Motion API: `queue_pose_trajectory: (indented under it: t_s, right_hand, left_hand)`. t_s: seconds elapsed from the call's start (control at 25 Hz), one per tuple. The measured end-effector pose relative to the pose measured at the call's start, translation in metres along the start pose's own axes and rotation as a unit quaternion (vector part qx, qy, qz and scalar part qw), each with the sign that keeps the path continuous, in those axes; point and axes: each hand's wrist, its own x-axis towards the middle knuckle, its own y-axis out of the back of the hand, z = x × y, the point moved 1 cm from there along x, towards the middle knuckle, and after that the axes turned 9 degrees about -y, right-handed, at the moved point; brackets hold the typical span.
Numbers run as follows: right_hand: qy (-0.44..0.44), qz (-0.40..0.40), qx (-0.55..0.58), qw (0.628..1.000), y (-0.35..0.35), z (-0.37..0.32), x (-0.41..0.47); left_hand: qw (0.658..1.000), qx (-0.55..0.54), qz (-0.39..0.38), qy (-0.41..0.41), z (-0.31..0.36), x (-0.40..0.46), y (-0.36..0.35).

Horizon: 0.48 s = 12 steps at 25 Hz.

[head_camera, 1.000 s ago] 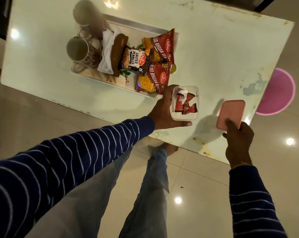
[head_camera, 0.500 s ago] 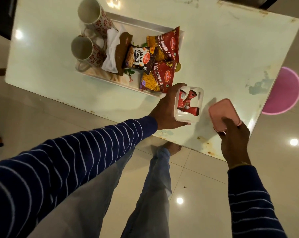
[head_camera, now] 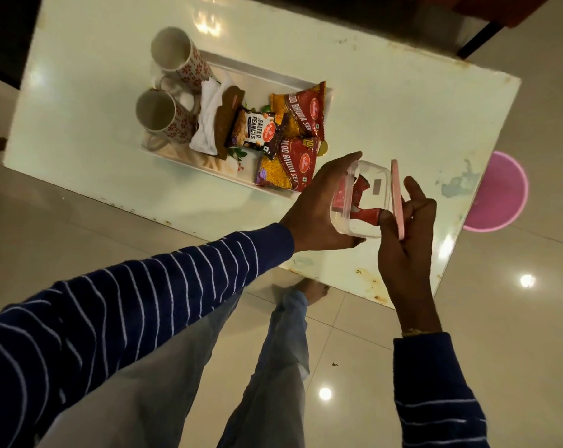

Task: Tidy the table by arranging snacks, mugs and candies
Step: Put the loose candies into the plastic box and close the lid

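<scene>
L hand [head_camera: 315, 202] holds clear candy box [head_camera: 359, 202] tilted, R hand [head_camera: 406, 234] holds pink lid [head_camera: 397, 197] vs its rim.

floor [head_camera: 500, 318]: glossy tiles (lamp glare) | table [head_camera: 386, 101]: white, stained | pink stool [head_camera: 506, 195] beside

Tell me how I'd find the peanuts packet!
Look at the white tray on the pale table, beside the two mugs. The peanuts packet lies in the tray's middle, between a brown packet and two red snack bags. It is the only one with a white label reading SALTED PEANUTS.
</scene>
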Motion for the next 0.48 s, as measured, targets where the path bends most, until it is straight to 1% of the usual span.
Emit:
queue_pose_trajectory:
  t_s: [0.16, 0.24, 0.36, 0.48]
  right_hand:
    - [0.023, -0.064, -0.005, 0.998, -0.001, -0.023, -0.001]
    - [0.035, -0.074, -0.017, 0.997, -0.004, -0.034, 0.000]
    - [0.048, -0.092, -0.065, 0.992, -0.007, -0.046, -0.001]
    - [0.039, -0.093, -0.101, 0.990, -0.012, -0.048, -0.004]
  left_hand:
    - [0.998, 0.007, 0.029, -0.047, 0.027, 0.011, 0.023]
    - [0.998, -0.003, 0.033, -0.059, 0.033, 0.013, 0.029]
    - [0.998, -0.018, 0.031, -0.053, 0.035, 0.011, 0.033]
    - [0.998, -0.027, 0.032, -0.052, 0.034, 0.007, 0.037]
